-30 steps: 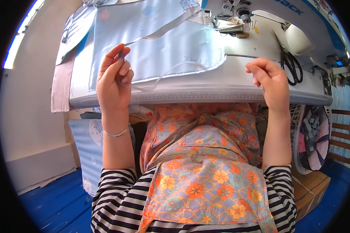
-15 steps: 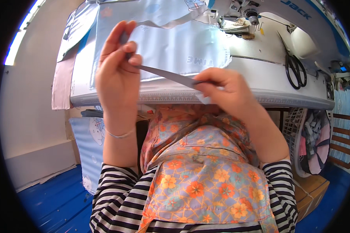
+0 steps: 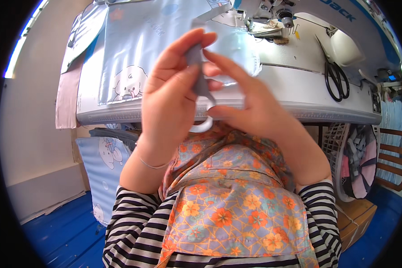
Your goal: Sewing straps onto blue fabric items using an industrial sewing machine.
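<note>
A narrow grey fabric strip (image 3: 195,58) is pinched between the thumb and fingers of my left hand (image 3: 167,96), raised over the front edge of the sewing table. Its lower end curls into a loop beneath the fingers, and its upper stretch runs back toward the sewing machine (image 3: 283,15). My right hand (image 3: 259,105) is beside the strip, slightly blurred, fingers and thumb spread apart around the hanging part. The thumb is close to the loop; whether it touches cannot be made out. Behind both hands, a light blue printed fabric panel (image 3: 129,42) lies on the table, partly hidden by them.
Black-handled scissors (image 3: 337,82) lie at the table's right. A ruler strip (image 3: 120,115) lines the front edge. Below right stands a white basket (image 3: 334,154) of cloth scraps on a cardboard box (image 3: 357,219). Folded blue printed fabric (image 3: 94,165) hangs below left.
My left hand has moved right, up to my right hand. The strip, earlier stretched taut between both hands, now folds and hangs in a loop. My right fingers have spread and released it.
</note>
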A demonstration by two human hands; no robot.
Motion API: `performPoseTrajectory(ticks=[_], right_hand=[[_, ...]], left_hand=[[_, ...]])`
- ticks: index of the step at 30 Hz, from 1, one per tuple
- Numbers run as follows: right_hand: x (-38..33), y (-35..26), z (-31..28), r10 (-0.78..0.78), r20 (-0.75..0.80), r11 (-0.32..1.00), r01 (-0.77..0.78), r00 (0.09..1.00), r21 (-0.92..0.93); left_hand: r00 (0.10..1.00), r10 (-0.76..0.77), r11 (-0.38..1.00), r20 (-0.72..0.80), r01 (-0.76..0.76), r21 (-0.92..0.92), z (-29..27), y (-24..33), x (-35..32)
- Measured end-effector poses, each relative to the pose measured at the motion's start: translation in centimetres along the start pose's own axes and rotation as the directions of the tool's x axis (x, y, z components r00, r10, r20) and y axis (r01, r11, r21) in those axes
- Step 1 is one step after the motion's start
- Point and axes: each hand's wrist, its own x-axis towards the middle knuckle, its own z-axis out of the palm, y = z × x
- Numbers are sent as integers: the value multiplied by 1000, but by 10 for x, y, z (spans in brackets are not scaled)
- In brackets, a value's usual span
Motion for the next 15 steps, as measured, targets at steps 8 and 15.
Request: performPoseTrajectory(ticks=[8,15], right_hand=[[-14,12,-60,441,-21,889,-433,897,153],[21,58,-97,397,-186,876,-432,899,-216]], left_hand=[[978,188,982,-95,-187,18,-94,46,31],[930,163,862,-329,28,506,-122,27,49]])
